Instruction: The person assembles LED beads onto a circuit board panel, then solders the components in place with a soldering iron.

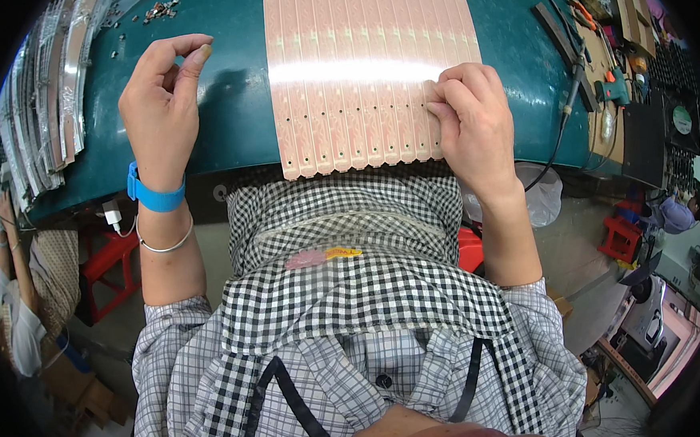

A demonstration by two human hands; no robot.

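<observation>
A pinkish circuit-board panel (pixel 361 130), made of several long narrow strips side by side, lies on the green table mat (pixel 241 133) in front of me. A bright band of light reflects across it. My right hand (pixel 479 126) rests over the panel's right edge, its thumb and fingers pinched together above the strips; whatever they grip is hidden. To the left of the panel, my left hand (pixel 162 102) is raised over the mat with thumb and forefinger closed in a pinch. Anything between those fingertips is too small to name. A blue wristband (pixel 160 200) circles the left wrist.
Small metallic pieces (pixel 162 9) lie scattered at the far left. Long silvery strips (pixel 50 93) are stacked along the left edge. At the right are a soldering iron (pixel 576 84) with its cable, a dark bar (pixel 556 28) and assorted tools. Red stools (pixel 106 269) stand below.
</observation>
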